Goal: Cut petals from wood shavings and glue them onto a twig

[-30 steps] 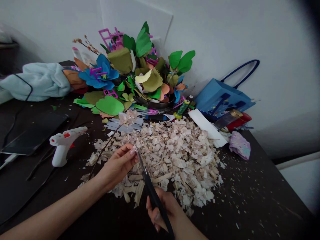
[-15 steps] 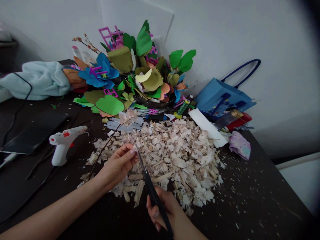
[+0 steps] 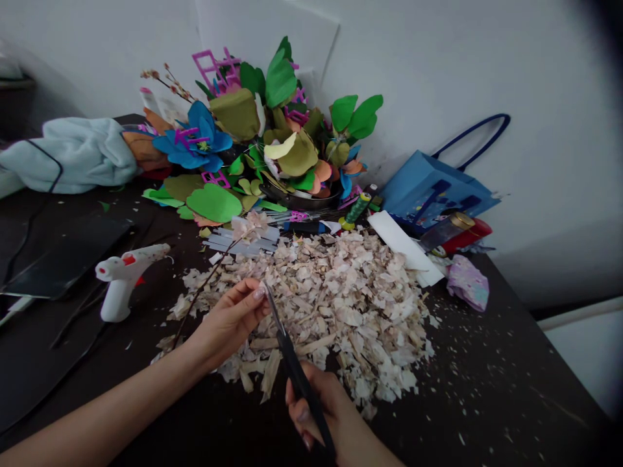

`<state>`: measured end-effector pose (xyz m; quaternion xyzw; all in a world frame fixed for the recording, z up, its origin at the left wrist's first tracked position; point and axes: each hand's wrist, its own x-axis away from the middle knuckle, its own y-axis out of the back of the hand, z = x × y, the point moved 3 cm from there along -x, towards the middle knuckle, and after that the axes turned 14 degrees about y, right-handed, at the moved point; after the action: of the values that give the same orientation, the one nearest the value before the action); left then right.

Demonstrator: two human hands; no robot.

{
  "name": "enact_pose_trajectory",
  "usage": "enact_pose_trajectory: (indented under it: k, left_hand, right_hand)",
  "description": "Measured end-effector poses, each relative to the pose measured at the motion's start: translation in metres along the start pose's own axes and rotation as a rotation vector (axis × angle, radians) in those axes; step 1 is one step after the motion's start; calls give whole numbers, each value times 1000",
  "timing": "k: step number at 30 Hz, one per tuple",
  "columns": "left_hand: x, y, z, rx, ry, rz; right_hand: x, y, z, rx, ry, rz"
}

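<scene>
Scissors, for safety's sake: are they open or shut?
The scissors look shut: their blades meet in one narrow point, held in the right hand.

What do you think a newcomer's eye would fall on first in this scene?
Probably the big heap of pale flaky scraps in the middle of the dark table, then the bright bunch of craft flowers and leaves behind it, against the wall. Closest to the viewer, the right hand holds black-handled scissors, their tips by the left hand, beside a thin twig.
</scene>
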<state>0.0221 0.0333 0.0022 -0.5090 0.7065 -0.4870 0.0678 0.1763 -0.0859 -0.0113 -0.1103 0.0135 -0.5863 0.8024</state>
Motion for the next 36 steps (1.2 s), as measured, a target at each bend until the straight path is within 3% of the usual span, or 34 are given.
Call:
enact_pose_trajectory:
  k: [7,13,20,25,36]
  left_hand:
    - [-1,3,0,-18,6,22]
    - [4,-1,5,-105,105,63]
    - [16,-9,22,-212,219,179]
    - [23,-12,32,-229,267,198]
    - [26,-11,47,-289,356,172]
  right_hand:
    - [-2,0,5,-49,-46,-53]
    - [-7,13,15,-16,139,-200]
    - [-9,23,25,118,184,-365]
    - [-13,19,26,166,345,-446]
    - [-16,2,31,148,442,-470]
